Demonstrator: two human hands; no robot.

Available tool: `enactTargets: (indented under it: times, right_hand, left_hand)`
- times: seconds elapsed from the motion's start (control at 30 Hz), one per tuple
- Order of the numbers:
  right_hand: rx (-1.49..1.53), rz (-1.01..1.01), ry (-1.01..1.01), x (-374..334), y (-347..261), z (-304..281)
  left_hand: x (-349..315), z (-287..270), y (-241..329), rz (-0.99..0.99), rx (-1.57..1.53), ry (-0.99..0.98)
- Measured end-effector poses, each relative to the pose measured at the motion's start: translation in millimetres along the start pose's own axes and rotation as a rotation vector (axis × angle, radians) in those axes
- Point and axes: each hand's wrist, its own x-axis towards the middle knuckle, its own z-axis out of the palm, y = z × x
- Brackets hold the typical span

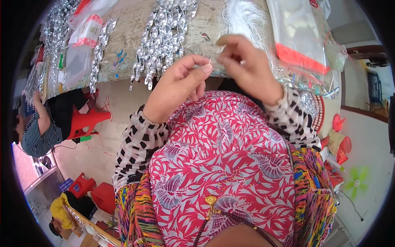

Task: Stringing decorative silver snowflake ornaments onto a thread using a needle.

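Observation:
Above the near edge of the worktable, my left hand [183, 80] is closed, its thumb and index finger pinching a thin whitish string [211, 60]. Only a short piece of the string shows above the fingertips. Just to the right, my right hand [251, 66] has its thumb and index finger apart, slightly blurred, with nothing visible between them. Beyond the right hand lies a loose bundle of white strings [242, 18]. Shiny silver twisted strips [164, 35] lie on the table beyond my left hand, their hooked ends hanging over the edge.
A clear plastic bag with a red-orange band [302, 57] lies at the right. Further left are a clear package [80, 59] and more silver strips [57, 24]. Another person in a striped top [35, 136] sits by a red stool [88, 121]. A red basket [317, 111] stands at the right.

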Motion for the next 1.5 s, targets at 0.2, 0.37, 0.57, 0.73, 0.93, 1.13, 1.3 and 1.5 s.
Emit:
enactTargets:
  times: [0.2, 0.37, 0.57, 0.73, 0.93, 1.13, 1.3, 1.5]
  right_hand:
    - [-0.208, -0.263, 0.037, -1.1, -18.0, -1.9]
    - [-0.161, -0.14, 0.039, -4.5, -25.7, -8.3]
    - [0.451, 0.207, 0.368, 8.3, -10.3, -14.0]
    - [0.751, 0.221, 0.511, 21.1, 24.5, -36.9]
    - [0.769, 0.324, 0.269, 17.5, 11.3, -11.5]
    - [0.735, 0.418, 0.12, 29.3, 14.1, 7.5]
    - [0.695, 0.478, 0.0, 34.5, 27.8, 37.8]
    - [0.46, 0.477, -0.234, 22.9, 66.0, 66.9]
  left_hand:
    - [-2.0, -4.6, -0.2, 0.005, 0.045, -0.059]
    - [-6.6, 1.5, 4.4, 0.028, 0.011, -0.08]
    - [-14.4, -0.1, 9.0, 0.036, 0.016, -0.099]
    - [-17.7, -10.0, 2.9, 0.042, 0.102, -0.163]
    - [-27.7, -43.8, -39.5, 0.239, 0.564, 0.02]
    - [-68.2, -66.4, -40.9, -0.031, 0.26, 0.085]
    - [-87.7, -94.5, -35.8, 0.061, -0.124, 0.183]
    - [-78.9, -144.6, 5.5, 0.129, 0.051, 0.369]
